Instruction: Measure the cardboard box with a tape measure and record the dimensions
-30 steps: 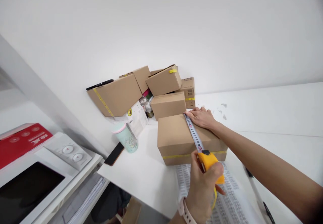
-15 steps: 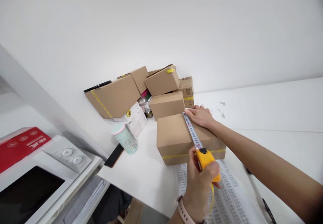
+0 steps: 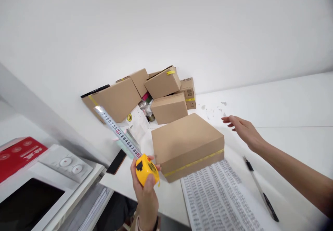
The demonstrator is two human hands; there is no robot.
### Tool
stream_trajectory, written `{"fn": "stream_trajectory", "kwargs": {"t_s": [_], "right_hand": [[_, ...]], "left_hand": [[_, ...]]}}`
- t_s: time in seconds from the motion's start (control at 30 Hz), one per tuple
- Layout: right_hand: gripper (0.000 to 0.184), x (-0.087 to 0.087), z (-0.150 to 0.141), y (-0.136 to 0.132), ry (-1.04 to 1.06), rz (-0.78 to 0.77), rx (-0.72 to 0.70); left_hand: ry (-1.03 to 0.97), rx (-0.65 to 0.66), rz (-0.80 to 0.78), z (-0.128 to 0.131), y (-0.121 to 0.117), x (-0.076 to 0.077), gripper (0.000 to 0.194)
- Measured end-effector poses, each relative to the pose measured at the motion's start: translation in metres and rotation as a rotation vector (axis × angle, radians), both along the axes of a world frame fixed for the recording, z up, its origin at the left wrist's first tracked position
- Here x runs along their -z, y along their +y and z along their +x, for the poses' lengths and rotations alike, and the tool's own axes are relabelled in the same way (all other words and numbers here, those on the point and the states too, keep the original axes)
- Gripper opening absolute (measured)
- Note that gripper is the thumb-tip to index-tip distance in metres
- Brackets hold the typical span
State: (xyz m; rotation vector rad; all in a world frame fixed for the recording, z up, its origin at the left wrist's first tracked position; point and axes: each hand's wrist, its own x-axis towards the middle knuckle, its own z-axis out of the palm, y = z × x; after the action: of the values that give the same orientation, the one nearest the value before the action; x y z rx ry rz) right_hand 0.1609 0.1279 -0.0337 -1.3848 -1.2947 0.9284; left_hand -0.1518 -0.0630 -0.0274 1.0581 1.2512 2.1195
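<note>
My left hand point(image 3: 147, 193) is closed around a yellow tape measure point(image 3: 147, 171), left of the near cardboard box. Its metal blade point(image 3: 118, 132) sticks out up and to the left, in the air, with the 20 mark close to the case. The closed cardboard box point(image 3: 188, 137), with a yellow strip along its side, sits on the white table point(image 3: 166, 203). Apart from the box, on its right, my right hand point(image 3: 243, 128) hovers with loosely stretched fingers and holds nothing. A printed sheet point(image 3: 213, 196) lies in front of the box.
A pen point(image 3: 260, 187) lies right of the sheet. More cardboard boxes point(image 3: 169, 108) are piled against the wall. The blade partly covers a pale green cup point(image 3: 123, 148), near a dark flat object point(image 3: 116, 162). A microwave point(image 3: 62, 175) stands at the left, below the table's edge.
My left hand has carried the tape measure off the box to the left, with more blade showing. My right hand has let go of the blade's end and moved right. The box has turned slightly.
</note>
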Motion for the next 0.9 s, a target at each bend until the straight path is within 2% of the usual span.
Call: {"fn": "stream_trajectory", "kwargs": {"t_s": [0.1,0.2,0.3,0.37,0.4,0.47,0.57,0.63,0.7,0.77,0.83,0.9], "right_hand": [[0.05,0.018,0.001,-0.014,0.046,-0.073,-0.079],[0.053,0.032,-0.001,-0.023,0.086,-0.124,-0.17],[0.058,0.035,-0.005,-0.034,0.11,-0.178,-0.287],[0.06,0.026,-0.008,-0.043,0.115,-0.202,-0.354],[0.061,0.019,-0.009,-0.048,0.11,-0.194,-0.374],[0.058,-0.001,-0.011,-0.056,0.086,-0.128,-0.387],[0.057,-0.03,-0.013,-0.061,0.012,-0.024,-0.337],[0.063,-0.043,-0.015,-0.058,-0.07,-0.011,-0.236],[0.066,-0.049,-0.019,-0.051,-0.123,-0.046,-0.141],[0.065,-0.051,-0.024,-0.042,-0.112,-0.107,-0.118],[0.06,-0.052,-0.029,-0.033,-0.086,-0.148,-0.146],[0.058,-0.055,-0.033,-0.025,-0.119,-0.135,-0.169]], "left_hand": [[-0.007,-0.086,-0.041,-0.003,-0.005,0.01,0.066],[0.0,-0.162,-0.104,0.001,-0.013,0.035,0.073],[-0.064,-0.104,-0.183,0.006,-0.017,0.058,0.071],[-0.113,-0.04,-0.192,0.008,-0.016,0.061,0.066],[-0.127,-0.019,-0.172,0.008,-0.014,0.057,0.064],[-0.128,0.007,-0.107,0.005,-0.008,0.04,0.063],[-0.115,0.021,-0.01,-0.003,0.01,0.003,0.065],[-0.113,0.074,-0.023,-0.008,0.024,-0.02,0.062],[-0.102,0.119,-0.057,-0.009,0.033,-0.04,0.059],[-0.088,0.113,-0.057,-0.004,0.033,-0.055,0.058],[-0.097,0.11,-0.035,0.01,0.022,-0.065,0.057],[-0.153,0.204,-0.057,0.031,0.005,-0.068,0.054]]}}
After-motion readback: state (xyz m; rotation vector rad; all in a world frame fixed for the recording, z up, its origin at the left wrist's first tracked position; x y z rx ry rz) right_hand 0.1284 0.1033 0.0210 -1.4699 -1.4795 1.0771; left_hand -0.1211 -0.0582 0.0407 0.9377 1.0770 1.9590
